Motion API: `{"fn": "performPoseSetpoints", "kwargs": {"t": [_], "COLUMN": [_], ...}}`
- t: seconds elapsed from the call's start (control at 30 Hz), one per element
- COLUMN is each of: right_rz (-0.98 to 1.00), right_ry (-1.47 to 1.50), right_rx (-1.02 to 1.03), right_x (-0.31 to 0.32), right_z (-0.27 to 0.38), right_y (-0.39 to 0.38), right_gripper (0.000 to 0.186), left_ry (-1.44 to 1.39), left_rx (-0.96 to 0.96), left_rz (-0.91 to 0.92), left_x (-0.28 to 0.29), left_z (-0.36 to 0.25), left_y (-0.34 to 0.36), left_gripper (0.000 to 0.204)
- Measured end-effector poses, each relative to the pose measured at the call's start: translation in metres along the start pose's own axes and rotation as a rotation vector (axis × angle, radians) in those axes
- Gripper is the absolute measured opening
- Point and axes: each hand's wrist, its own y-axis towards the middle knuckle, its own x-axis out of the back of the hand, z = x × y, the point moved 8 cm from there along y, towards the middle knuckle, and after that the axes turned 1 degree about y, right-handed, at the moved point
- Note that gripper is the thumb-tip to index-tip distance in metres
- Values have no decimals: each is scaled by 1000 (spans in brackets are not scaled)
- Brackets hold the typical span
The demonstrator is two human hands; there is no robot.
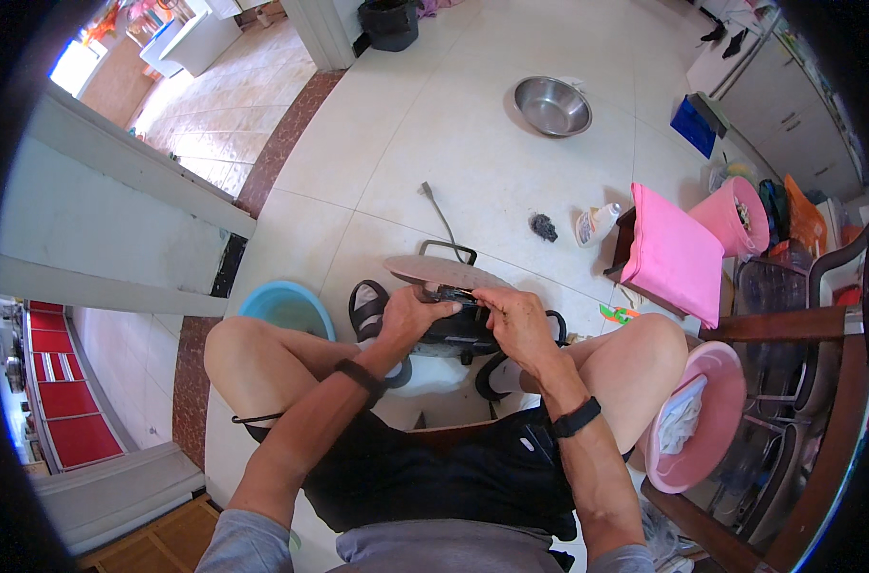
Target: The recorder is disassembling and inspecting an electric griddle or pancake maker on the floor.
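Between my feet stands a round black electric appliance (450, 332), perhaps a griddle, tilted on edge. Its pale, greyish-pink round plate (453, 271) faces away from me, and a black loop handle sticks out on the far side. My left hand (407, 317) is closed on its upper rim, the thumb pointing inward. Close beside it, my right hand (516, 323) pinches at a small dark part on that same rim; what lies in the fingers is too small to make out. A grey cord with a plug (432, 201) lies on the floor beyond.
A light blue basin (289, 298) with water stands at left. Farther off are a steel bowl (553, 106), a dark scouring pad (543, 227) and a white bottle (598, 224). Rightward are a pink-covered stool (671, 258), a green-and-orange tool (618, 313) and a pink basin (730, 382) holding white cloth.
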Motion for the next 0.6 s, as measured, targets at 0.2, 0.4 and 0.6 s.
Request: {"fn": "performPoseSetpoints", "kwargs": {"t": [0.2,0.4,0.6], "right_rz": [-6,72,20], "right_ry": [119,-15,-229], "right_rx": [-91,-206,-188], "right_x": [-10,-16,-18], "right_z": [-14,-30,-17], "right_y": [2,5,9], "right_gripper": [27,22,19], "left_ry": [-102,-110,-197], "left_rx": [56,76,80], "left_rz": [24,42,55], "left_x": [0,-8,-15], "left_z": [27,28,45], "left_y": [11,11,18], "left_gripper": [34,27,16]}}
